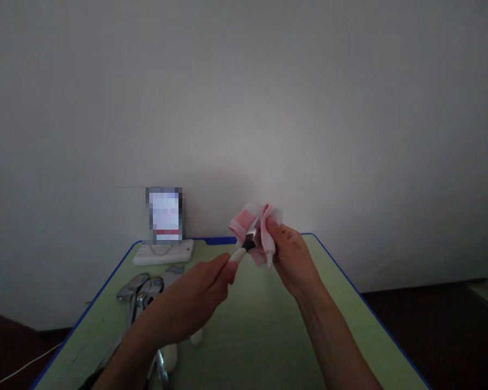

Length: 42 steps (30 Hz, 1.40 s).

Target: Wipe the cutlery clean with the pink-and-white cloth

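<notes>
My left hand is closed around the white handle of a metal kitchen utensil, its shiny neck pointing up and to the right. A pink and white cloth is folded loosely about the utensil's far end, hiding its shape. The fingers of my right hand pinch the cloth from the right side. Both hands are raised above the green table, close together near its middle.
Several metal utensils, some with white handles, lie at the table's left, partly under my left forearm. A lit screen, blurred out, stands on a white base at the back left. Behind the table rises a plain wall.
</notes>
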{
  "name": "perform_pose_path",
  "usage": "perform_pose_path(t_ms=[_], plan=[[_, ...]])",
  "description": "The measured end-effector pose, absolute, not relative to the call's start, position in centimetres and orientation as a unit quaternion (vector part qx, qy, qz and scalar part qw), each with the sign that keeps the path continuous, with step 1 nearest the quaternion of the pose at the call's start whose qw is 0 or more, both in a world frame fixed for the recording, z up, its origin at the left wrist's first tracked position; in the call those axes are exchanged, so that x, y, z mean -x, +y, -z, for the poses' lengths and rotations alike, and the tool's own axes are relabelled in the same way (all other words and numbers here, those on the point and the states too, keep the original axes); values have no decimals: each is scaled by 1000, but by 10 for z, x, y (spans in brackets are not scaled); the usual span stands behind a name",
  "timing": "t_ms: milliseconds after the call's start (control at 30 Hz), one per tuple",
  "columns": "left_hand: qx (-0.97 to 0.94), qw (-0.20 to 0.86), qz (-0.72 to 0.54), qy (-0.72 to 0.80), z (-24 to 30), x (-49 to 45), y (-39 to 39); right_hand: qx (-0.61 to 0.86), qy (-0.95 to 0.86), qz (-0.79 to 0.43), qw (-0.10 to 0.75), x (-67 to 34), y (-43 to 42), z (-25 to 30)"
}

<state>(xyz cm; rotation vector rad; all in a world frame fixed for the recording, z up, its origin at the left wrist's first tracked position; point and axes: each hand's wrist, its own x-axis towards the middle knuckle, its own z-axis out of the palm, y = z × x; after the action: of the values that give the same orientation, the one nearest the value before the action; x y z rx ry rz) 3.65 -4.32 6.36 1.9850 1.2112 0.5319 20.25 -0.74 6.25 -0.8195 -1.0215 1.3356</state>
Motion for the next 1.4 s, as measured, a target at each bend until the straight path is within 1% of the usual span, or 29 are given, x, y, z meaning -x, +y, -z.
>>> perform_pose_path(t_ms=[100,167,233,367,533,667,900,1000,1100,1200,1300,1400], plan=[[-771,327,-224,498,-62,-48,-42,350,-426,-571,609,-188,-11,-56],[-761,313,-218,526,-59,-57,-39,378,-418,-532,632,-176,-12,-49],[-754,303,-202,547,-57,-62,-36,380,-411,-521,644,-169,-12,-43],[-763,303,-207,532,-56,-59,-33,376,-402,-540,637,-172,-7,-41],[-776,357,-214,474,-57,-44,-37,346,-410,-572,621,-191,-3,-53],[-773,333,-211,497,-57,-46,-39,340,-411,-572,622,-191,-4,-56],[-773,284,-165,543,-51,-51,-33,395,-427,-535,613,-164,-9,-36],[-773,282,-159,545,-51,-49,-31,391,-422,-542,613,-164,-9,-36],[-774,293,-182,531,-53,-49,-31,362,-416,-563,616,-169,-8,-39],[-760,361,-223,492,-58,-49,-34,319,-391,-608,613,-173,-6,-44],[-700,504,-264,432,-60,-46,-36,278,-351,-661,602,-176,-7,-50],[-623,637,-279,358,-57,-42,-34,233,-315,-687,612,-177,-9,-55]])
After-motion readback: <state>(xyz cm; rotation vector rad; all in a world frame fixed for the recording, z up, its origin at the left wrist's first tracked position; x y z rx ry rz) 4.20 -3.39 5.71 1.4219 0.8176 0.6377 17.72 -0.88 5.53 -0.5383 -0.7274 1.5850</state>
